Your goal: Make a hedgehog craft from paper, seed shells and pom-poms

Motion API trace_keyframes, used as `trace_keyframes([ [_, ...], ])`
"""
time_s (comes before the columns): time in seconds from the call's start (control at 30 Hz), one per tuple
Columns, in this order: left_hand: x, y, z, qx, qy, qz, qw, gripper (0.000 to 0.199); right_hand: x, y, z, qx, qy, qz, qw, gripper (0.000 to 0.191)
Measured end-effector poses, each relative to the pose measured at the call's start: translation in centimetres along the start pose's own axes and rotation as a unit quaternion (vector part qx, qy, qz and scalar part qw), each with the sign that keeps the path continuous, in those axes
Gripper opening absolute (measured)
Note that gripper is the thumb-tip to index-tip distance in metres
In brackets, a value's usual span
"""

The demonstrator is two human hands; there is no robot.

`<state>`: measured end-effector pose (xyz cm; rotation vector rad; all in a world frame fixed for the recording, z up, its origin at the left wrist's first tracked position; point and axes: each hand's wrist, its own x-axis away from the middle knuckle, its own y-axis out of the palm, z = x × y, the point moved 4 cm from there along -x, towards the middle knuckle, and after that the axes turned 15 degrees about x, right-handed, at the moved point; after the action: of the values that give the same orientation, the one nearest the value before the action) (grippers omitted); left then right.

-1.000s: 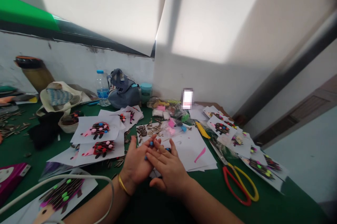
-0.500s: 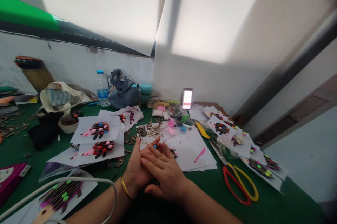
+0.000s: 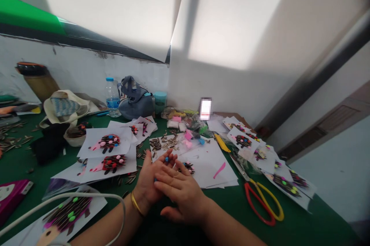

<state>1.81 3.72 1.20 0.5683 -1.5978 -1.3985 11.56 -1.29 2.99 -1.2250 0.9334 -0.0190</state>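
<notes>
My left hand (image 3: 148,180) lies palm up with slightly curled fingers. A small blue clay ball (image 3: 167,159) rests at its fingers, and a second blue bit shows on the palm under my right fingers. Palm down, my right hand (image 3: 182,188) lies flat across the left palm with its fingers stretched out. Behind my hands is a white sheet (image 3: 208,161) with a pink clay strip (image 3: 219,170) and a partly hidden hedgehog picture (image 3: 188,167) of seeds and clay. Pink clay lumps (image 3: 187,144) and a blue clay lump (image 3: 201,141) lie on a clear bag.
Scissors (image 3: 260,199) and a yellow cutter (image 3: 222,143) lie at right. Finished hedgehog pictures (image 3: 108,144) lie on both sides. Sunflower seeds (image 3: 156,144) are scattered about. A white cable (image 3: 86,196) crosses my left forearm. A bottle (image 3: 112,101), bag (image 3: 135,103) and phone (image 3: 206,108) stand behind.
My right hand has slid slightly back toward me and off the left fingers. The blue ball has shifted a little left, and another blue bit now shows on the palm.
</notes>
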Motion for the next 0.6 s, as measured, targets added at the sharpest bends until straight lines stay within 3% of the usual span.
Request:
trace_keyframes([
  [0.07,0.0,-0.1,-0.1,-0.003,-0.01,0.015,1.0,0.063,0.0,0.0,0.1,0.005,0.013,0.005,1.0,0.065],
  [0.17,-0.1,-0.1,0.1,0.007,0.002,0.011,1.0,0.061,-0.3,-0.4,0.3,0.016,0.036,-0.008,0.999,0.055],
  [0.3,0.0,-0.1,0.0,0.004,0.003,0.006,1.0,0.06,-0.6,-1.0,-0.1,0.003,-0.003,-0.023,1.0,0.05],
  [0.43,-0.1,-0.3,-0.3,0.003,-0.01,0.02,1.0,0.062,-0.7,-0.9,0.1,0.026,0.028,-0.021,0.999,0.053],
  [0.6,-0.3,-0.3,-0.2,0.007,-0.006,0.008,1.0,0.062,-0.7,-0.7,-0.1,0.022,-0.001,-0.038,0.999,0.046],
])
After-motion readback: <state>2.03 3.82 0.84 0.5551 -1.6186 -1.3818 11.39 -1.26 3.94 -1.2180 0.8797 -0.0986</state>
